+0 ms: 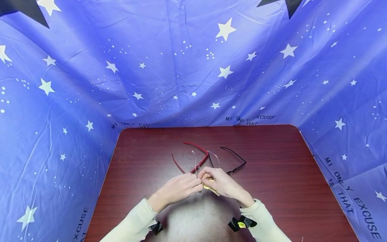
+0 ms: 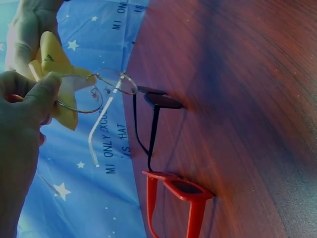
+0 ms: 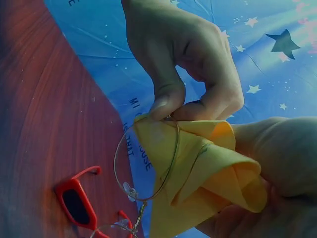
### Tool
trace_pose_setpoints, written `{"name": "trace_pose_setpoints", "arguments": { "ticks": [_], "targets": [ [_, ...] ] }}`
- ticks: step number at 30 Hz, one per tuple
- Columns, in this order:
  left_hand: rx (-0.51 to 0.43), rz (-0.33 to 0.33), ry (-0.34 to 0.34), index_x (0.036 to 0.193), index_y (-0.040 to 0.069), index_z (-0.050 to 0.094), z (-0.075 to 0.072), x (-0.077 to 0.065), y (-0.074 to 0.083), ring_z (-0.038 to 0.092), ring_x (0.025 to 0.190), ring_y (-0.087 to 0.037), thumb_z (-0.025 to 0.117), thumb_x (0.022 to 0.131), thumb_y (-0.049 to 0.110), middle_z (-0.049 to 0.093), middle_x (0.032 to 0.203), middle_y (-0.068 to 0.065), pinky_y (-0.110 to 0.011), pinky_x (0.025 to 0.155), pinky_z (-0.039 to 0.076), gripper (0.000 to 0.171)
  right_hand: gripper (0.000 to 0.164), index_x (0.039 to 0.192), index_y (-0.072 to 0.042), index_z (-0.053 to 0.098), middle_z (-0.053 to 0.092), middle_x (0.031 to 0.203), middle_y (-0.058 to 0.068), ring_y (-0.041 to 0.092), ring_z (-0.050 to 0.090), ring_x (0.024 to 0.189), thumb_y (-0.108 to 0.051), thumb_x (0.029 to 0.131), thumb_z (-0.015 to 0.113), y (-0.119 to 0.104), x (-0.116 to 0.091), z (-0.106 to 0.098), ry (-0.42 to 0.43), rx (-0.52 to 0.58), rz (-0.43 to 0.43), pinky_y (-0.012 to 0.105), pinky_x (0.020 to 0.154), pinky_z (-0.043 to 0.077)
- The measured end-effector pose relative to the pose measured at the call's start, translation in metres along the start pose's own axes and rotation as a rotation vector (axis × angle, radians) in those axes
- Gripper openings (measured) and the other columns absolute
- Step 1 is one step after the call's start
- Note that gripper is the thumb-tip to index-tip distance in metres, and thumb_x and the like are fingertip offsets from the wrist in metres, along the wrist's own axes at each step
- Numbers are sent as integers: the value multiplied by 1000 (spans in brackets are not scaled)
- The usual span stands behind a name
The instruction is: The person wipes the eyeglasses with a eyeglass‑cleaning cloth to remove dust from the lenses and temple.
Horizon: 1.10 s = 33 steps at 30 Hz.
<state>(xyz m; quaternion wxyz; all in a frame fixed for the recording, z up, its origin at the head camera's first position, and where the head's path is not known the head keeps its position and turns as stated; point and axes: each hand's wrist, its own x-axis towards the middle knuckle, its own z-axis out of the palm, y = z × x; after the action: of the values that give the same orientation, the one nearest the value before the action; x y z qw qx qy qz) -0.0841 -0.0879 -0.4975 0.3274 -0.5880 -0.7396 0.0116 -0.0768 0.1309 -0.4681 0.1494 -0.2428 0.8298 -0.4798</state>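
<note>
Wire-rimmed glasses (image 2: 79, 94) with clear lenses are held up over the near part of the table. My left hand (image 1: 181, 186) pinches one end of their thin gold frame between thumb and fingers. A yellow cloth (image 3: 198, 163) lies folded in my right hand (image 1: 222, 181), its fingers curled round it. In the right wrist view the cloth sits right behind one lens, close to the left thumb. The two hands meet in front of the body. A clear temple arm of the glasses (image 2: 101, 126) sticks out from the far rim.
Red-framed sunglasses (image 2: 185, 188) rest on the dark red wooden table (image 1: 281, 188) beyond the hands. Black-framed sunglasses (image 1: 242, 163) stand beside them to the right. A blue curtain with white stars (image 1: 181, 67) surrounds the table's back and sides.
</note>
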Motion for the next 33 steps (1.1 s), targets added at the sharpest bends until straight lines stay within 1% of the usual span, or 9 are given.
{"name": "trace_pose_setpoints", "arguments": {
  "ticks": [3, 7, 12, 16, 20, 24, 26, 29, 33],
  "targets": [
    [5, -13, -9, 91, 19, 56, 0, 0, 0, 50, 82, -8, 51, 97, 15, 56, 93, 8, -20, 72, 42, 9, 14, 99, -9, 67, 62, 77, -6, -4, 45, 54, 1, 93, 59, 0, 0, 0, 0, 15, 13, 16, 52, 39],
    [9, -18, -26, 92, 19, 56, 0, 1, 0, 50, 83, -8, 52, 96, 15, 55, 94, 7, -20, 73, 43, 7, 12, 100, -7, 66, 62, 76, -5, -3, 45, 53, 1, 94, 59, 0, 0, 1, 7, 12, 7, 17, 52, 38],
    [-16, -11, -38, 92, 19, 56, -1, 1, 0, 49, 82, -8, 52, 97, 16, 54, 95, 7, -19, 72, 42, 7, 12, 101, -7, 66, 60, 76, -8, -1, 48, 60, 1, 94, 59, 1, -1, 2, 23, -20, 3, 18, 58, 41],
    [-19, 4, -41, 93, 19, 58, -4, 1, -1, 50, 83, -8, 52, 98, 17, 55, 95, 7, -19, 73, 43, 8, 9, 102, -8, 67, 66, 82, -8, 0, 53, 70, -3, 96, 63, 3, -3, 1, 55, -58, 2, 19, 66, 44],
    [-3, 18, -42, 95, 18, 60, -7, 0, -4, 52, 86, -9, 53, 97, 16, 56, 96, 6, -22, 77, 45, 8, 8, 104, -8, 68, 73, 87, -6, 1, 60, 77, -5, 97, 66, 8, -3, -3, 162, -80, 1, 21, 69, 48],
    [12, 25, -34, 94, 18, 61, -8, -1, -5, 53, 87, -10, 51, 97, 12, 57, 97, 5, -23, 78, 47, 12, 10, 105, -9, 68, 76, 90, -2, 5, 64, 79, -4, 97, 68, 14, -2, -8, 321, -84, 11, 23, 71, 51],
    [18, 27, -28, 94, 18, 61, -8, -1, -5, 53, 86, -11, 48, 98, 10, 57, 96, 5, -23, 76, 47, 15, 11, 105, -9, 68, 76, 90, -1, 8, 67, 80, -2, 96, 68, 17, 0, -8, 395, -110, 9, 25, 71, 52],
    [18, 29, -13, 94, 17, 60, -8, 0, -5, 52, 84, -11, 47, 99, 9, 55, 95, 5, -23, 75, 46, 17, 13, 104, -9, 68, 75, 89, -1, 12, 67, 81, 0, 94, 70, 24, 1, -7, 473, -216, -4, 30, 72, 53],
    [10, 36, 8, 94, 17, 60, -8, 1, -5, 51, 84, -11, 47, 99, 10, 55, 94, 5, -23, 74, 45, 15, 15, 102, -10, 68, 72, 86, 0, 14, 62, 79, 1, 92, 71, 32, 1, 0, 501, -366, -15, 33, 69, 51]
  ]
}}
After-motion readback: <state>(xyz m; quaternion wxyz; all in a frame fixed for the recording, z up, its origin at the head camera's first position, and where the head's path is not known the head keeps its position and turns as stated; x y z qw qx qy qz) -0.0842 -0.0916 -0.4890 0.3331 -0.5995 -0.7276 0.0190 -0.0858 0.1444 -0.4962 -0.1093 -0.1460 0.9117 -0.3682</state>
